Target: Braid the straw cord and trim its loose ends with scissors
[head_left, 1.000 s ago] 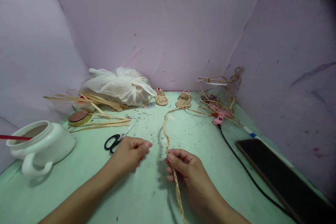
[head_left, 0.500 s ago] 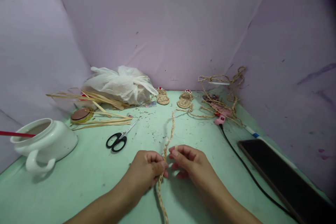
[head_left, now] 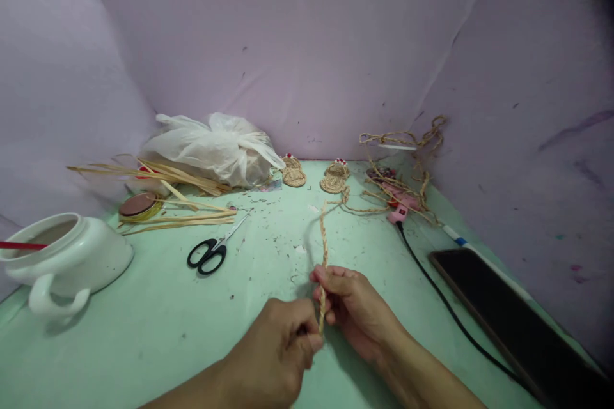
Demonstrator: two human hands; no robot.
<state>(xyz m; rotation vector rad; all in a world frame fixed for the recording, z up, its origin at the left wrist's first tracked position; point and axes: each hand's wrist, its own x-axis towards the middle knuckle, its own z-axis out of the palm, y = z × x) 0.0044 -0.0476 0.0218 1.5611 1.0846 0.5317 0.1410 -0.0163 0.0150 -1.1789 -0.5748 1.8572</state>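
Two hands (head_left: 283,348) (head_left: 357,310) on one braided cord (head_left: 324,245)

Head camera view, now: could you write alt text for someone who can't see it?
A person's left hand and right hand pinch a braided cord over a green table. Beyond lie scissors and two small woven sandals; a white pot stands left.

Worktop (head_left: 158,332): pale green
Left side: white pot (head_left: 98,255), black-handled scissors (head_left: 219,245)
Back: plastic bag (head_left: 213,154), two woven sandals (head_left: 334,179)
Right side: black-screened device (head_left: 503,319)
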